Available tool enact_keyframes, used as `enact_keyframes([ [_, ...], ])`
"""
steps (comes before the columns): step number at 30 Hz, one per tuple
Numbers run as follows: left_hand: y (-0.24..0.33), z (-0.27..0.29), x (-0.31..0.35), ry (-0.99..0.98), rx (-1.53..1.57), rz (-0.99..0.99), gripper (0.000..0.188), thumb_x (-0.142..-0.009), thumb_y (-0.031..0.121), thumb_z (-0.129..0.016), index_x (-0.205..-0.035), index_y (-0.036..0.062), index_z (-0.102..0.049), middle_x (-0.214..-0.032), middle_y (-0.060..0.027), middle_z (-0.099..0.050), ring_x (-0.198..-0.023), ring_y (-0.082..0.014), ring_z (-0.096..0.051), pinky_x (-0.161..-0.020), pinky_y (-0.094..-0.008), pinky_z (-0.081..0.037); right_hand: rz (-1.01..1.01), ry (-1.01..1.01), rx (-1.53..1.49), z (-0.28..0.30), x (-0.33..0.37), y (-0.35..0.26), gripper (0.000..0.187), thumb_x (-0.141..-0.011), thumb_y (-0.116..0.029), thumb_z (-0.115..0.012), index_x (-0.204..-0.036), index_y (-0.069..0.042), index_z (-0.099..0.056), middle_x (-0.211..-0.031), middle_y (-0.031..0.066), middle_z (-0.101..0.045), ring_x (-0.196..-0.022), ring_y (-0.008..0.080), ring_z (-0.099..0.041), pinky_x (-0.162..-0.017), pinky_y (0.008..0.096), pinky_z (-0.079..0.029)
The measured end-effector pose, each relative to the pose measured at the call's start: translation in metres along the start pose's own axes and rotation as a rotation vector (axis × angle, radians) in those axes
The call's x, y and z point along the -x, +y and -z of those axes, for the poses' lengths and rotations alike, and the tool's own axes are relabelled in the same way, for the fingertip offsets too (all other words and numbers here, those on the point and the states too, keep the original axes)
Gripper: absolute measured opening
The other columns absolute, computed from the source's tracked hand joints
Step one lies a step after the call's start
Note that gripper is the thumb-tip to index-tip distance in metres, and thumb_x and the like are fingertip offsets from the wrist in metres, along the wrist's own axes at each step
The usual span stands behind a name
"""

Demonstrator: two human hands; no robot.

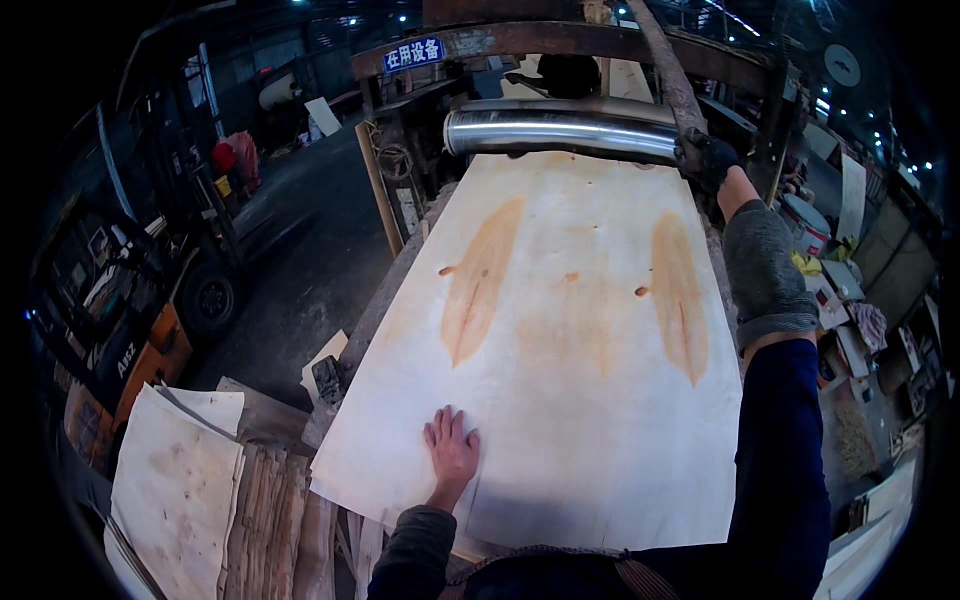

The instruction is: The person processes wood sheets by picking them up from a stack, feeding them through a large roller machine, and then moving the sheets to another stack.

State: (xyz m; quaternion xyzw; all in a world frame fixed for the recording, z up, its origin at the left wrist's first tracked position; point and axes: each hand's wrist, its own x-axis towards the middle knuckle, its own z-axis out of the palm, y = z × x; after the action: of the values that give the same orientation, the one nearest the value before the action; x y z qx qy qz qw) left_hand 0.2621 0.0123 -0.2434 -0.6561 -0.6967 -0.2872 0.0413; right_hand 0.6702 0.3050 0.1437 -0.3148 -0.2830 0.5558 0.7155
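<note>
A wide pale wood veneer sheet (560,420) with two long orange-brown knot patches lies in front of me. Its far edge reaches a shiny metal roller (565,132). My left hand (452,447) rests flat on the near left part of the sheet, fingers stretched out and bare. At the right end of the roller, my right hand (708,160), in a dark glove, is closed around the lower end of a long rough bar (668,68). The glove partly hides its fingers. Other sheet edges show beneath the top sheet at the left corner.
A rusty frame (560,42) spans above the roller, with a handwheel (396,162) on its left post. Stacked veneer (180,480) stands at lower left, a forklift (150,350) beyond it. Scraps and a drum (806,222) crowd the right.
</note>
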Motion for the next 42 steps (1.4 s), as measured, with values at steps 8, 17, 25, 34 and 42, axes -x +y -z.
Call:
enact_keyframes([
  [8,0.000,0.000,0.000,-0.021,-0.002,0.006,0.045,-0.077,0.023,-0.055,-0.117,0.0021,-0.048,-0.130,-0.0168,-0.039,-0.125,-0.0316,-0.030,-0.104,-0.0504,-0.015,0.054,0.163,0.097,-0.015,0.025,-0.001,0.033,-0.077,-0.027,-0.067,-0.098,-0.004,-0.055,-0.087,0.0118,-0.056,-0.073,0.0249,-0.054,-0.057,0.0356,-0.051],
  [17,0.000,-0.001,0.000,-0.005,0.000,-0.003,0.045,-0.077,0.022,-0.056,-0.116,0.0015,-0.049,-0.129,-0.0172,-0.040,-0.124,-0.0320,-0.031,-0.104,-0.0508,-0.016,0.083,0.100,0.126,-0.012,0.023,-0.004,0.032,-0.076,-0.024,-0.068,-0.096,-0.003,-0.056,-0.086,0.0115,-0.057,-0.070,0.0242,-0.055,-0.056,0.0332,-0.051],
  [25,0.001,-0.002,0.000,0.011,0.004,-0.008,0.044,-0.077,0.022,-0.055,-0.115,0.0013,-0.050,-0.129,-0.0175,-0.041,-0.123,-0.0322,-0.032,-0.103,-0.0512,-0.016,0.064,0.080,0.112,0.000,0.001,-0.006,0.029,-0.077,-0.024,-0.067,-0.095,-0.003,-0.057,-0.086,0.0114,-0.057,-0.070,0.0233,-0.055,-0.056,0.0317,-0.051],
  [34,-0.001,-0.001,0.001,0.012,0.002,-0.006,0.044,-0.077,0.023,-0.055,-0.116,0.0018,-0.049,-0.129,-0.0175,-0.040,-0.124,-0.0322,-0.031,-0.103,-0.0517,-0.016,0.069,0.051,0.116,0.006,-0.020,0.002,0.027,-0.078,-0.024,-0.065,-0.094,-0.003,-0.058,-0.086,0.0114,-0.057,-0.070,0.0222,-0.055,-0.056,0.0299,-0.050],
  [42,0.002,-0.012,0.001,-0.006,0.008,-0.037,0.046,-0.078,0.024,-0.053,-0.117,0.0016,-0.048,-0.130,-0.0174,-0.039,-0.125,-0.0320,-0.030,-0.104,-0.0516,-0.015,0.288,-0.169,0.173,0.023,0.008,-0.027,0.024,-0.083,-0.020,-0.059,-0.100,-0.003,-0.056,-0.088,0.0098,-0.057,-0.073,0.0184,-0.056,-0.059,0.0270,-0.049],
])
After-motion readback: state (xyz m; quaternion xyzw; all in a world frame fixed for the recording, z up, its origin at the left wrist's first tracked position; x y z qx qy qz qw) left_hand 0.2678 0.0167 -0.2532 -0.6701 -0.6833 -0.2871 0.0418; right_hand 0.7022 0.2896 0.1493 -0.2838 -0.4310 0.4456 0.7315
